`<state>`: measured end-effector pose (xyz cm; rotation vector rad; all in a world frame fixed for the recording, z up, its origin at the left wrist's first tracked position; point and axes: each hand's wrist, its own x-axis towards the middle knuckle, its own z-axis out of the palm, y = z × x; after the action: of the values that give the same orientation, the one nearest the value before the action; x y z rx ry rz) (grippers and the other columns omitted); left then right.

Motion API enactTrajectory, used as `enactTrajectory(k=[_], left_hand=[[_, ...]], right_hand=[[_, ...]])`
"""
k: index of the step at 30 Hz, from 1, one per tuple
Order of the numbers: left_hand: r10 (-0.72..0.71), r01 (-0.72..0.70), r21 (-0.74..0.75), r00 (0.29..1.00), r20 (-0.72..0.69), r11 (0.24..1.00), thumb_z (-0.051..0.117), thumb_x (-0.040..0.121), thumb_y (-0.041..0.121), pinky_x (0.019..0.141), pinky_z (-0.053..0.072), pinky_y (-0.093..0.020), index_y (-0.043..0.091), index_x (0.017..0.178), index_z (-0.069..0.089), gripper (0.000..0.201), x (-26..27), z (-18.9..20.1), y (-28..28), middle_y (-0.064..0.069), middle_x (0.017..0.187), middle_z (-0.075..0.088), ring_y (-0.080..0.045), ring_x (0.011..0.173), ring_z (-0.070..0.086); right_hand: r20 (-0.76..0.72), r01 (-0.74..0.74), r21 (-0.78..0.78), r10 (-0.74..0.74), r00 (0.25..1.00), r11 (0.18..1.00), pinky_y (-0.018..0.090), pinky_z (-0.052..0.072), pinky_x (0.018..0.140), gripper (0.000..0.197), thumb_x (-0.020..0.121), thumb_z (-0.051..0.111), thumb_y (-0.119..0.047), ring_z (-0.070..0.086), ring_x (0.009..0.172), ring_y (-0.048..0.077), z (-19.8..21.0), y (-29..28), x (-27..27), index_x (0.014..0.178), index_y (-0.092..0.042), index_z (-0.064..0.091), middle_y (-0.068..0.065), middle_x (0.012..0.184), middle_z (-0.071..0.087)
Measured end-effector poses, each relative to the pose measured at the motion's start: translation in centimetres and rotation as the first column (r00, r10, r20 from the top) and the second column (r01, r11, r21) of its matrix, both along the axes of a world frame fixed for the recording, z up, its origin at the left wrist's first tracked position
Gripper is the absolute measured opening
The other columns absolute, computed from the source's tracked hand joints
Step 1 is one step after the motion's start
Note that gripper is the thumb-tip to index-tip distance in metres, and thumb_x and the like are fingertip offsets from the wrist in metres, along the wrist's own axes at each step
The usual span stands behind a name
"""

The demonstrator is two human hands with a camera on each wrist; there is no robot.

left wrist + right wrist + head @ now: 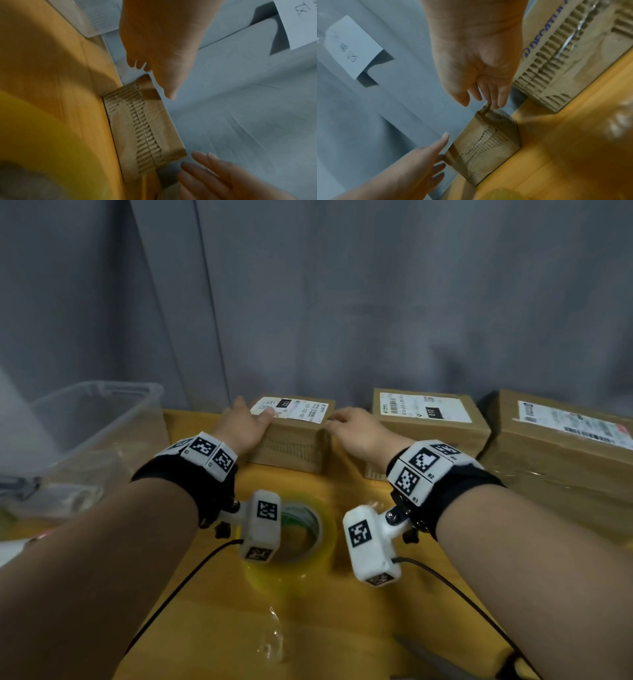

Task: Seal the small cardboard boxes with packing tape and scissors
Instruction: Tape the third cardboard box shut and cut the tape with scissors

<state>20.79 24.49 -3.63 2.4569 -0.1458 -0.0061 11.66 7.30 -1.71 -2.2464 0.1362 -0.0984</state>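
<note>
A small cardboard box (291,440) with a white shipping label stands at the back of the wooden table (342,628). My left hand (245,422) lies flat against its left side, fingers straight, thumb on the label's edge. My right hand (356,429) touches the box's right top edge with relaxed fingers. The left wrist view shows the left hand (159,47) beside the box (149,129), whose corrugated face is torn. In the right wrist view the right hand (476,60) reaches the box (488,148) corner. A roll of clear packing tape (301,542) lies between my wrists.
Two larger labelled cardboard boxes (431,419) (561,446) stand to the right. A clear plastic bin (85,433) sits at the left, a grey curtain behind. A crumpled scrap of clear film (274,642) lies near the front. A blurred grey object (421,652) lies at front right.
</note>
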Motion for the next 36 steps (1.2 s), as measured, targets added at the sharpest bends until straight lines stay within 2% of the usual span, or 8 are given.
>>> enactTrajectory(k=[6,10,20,24,26,29,32,36], left_hand=[[0.023,-0.048,-0.312,0.996,-0.084,0.949,0.049,0.095,0.045,0.090,0.050,-0.038,-0.004,0.114,0.058,0.053,-0.3,-0.7,0.4,-0.016,0.112,0.062,-0.033,0.104,0.060],[0.112,-0.126,-0.478,0.992,-0.057,0.869,0.057,0.094,0.022,0.054,0.047,-0.023,0.004,0.113,0.054,0.026,-1.9,-0.2,0.9,-0.009,0.101,0.058,-0.017,0.077,0.056],[-0.142,0.283,-0.639,0.954,0.263,0.715,0.053,0.087,0.000,0.095,0.048,-0.026,0.027,0.130,0.049,0.051,-11.9,3.8,0.6,-0.003,0.127,0.047,-0.011,0.105,0.052],[-0.182,0.305,-0.684,0.951,0.248,0.663,0.063,0.079,0.046,0.091,0.051,-0.037,0.037,0.099,0.046,0.028,-17.2,4.2,-0.2,-0.008,0.124,0.047,-0.019,0.108,0.056],[-0.164,0.255,-0.679,0.967,0.197,0.688,0.057,0.064,0.077,0.093,0.048,-0.036,0.034,0.090,0.036,0.055,-19.5,4.3,-0.7,-0.008,0.122,0.046,-0.021,0.107,0.054],[-0.034,0.083,-0.777,0.996,0.079,0.624,0.059,0.047,0.088,0.094,0.047,-0.042,0.033,0.084,0.031,0.071,-22.0,4.6,-1.2,-0.007,0.121,0.046,-0.022,0.104,0.053],[0.005,-0.013,-0.866,1.000,-0.012,0.500,0.077,0.057,0.063,0.084,0.055,-0.042,0.032,0.097,0.036,0.064,-24.0,3.7,-1.1,-0.010,0.121,0.051,-0.022,0.099,0.060],[-0.057,0.107,-0.861,0.994,0.091,0.497,0.061,0.091,0.020,0.068,0.053,-0.031,0.022,0.125,0.047,0.037,-26.4,1.7,-1.1,0.003,0.100,0.060,-0.012,0.083,0.061]], right_hand=[[-0.108,0.118,0.431,-0.078,0.991,0.895,0.038,0.043,0.105,0.032,0.102,0.042,-0.018,0.047,0.110,0.017,-1.2,0.4,0.1,0.131,-0.010,0.051,0.003,0.127,0.053],[-0.104,0.150,0.503,-0.113,0.988,0.851,0.042,0.045,0.102,0.024,0.101,0.046,-0.023,0.051,0.113,0.018,-1.3,-0.1,-1.6,0.122,-0.015,0.054,0.000,0.121,0.057],[0.079,0.048,0.692,-0.141,0.987,0.720,0.033,0.056,0.070,0.086,0.082,0.073,-0.024,0.068,0.078,0.010,-0.9,-1.2,-11.6,0.147,-0.038,0.019,0.003,0.116,0.065],[0.175,0.030,0.705,-0.216,0.961,0.708,0.042,0.058,0.076,0.072,0.082,0.071,-0.005,0.066,0.101,0.020,-0.4,-1.7,-16.1,0.134,-0.036,0.033,0.003,0.116,0.063],[0.289,0.001,0.636,-0.239,0.927,0.771,0.035,0.057,0.073,0.060,0.083,0.067,0.004,0.061,0.106,0.019,0.2,-1.6,-18.2,0.122,-0.034,0.040,0.001,0.118,0.057],[0.348,-0.058,0.577,-0.181,0.920,0.815,0.031,0.056,0.077,0.049,0.083,0.063,0.008,0.056,0.112,0.020,0.3,-1.3,-21.2,0.112,-0.028,0.044,0.003,0.128,0.052],[0.295,-0.074,0.542,-0.107,0.950,0.837,0.033,0.053,0.090,0.046,0.084,0.064,0.004,0.057,0.112,0.017,-0.7,-1.1,-23.8,0.117,-0.022,0.046,-0.004,0.127,0.054],[0.176,-0.016,0.494,-0.081,0.981,0.869,0.027,0.049,0.083,0.043,0.085,0.062,0.007,0.060,0.103,0.014,-2.7,-2.0,-26.3,0.113,-0.021,0.044,-0.009,0.123,0.058]])
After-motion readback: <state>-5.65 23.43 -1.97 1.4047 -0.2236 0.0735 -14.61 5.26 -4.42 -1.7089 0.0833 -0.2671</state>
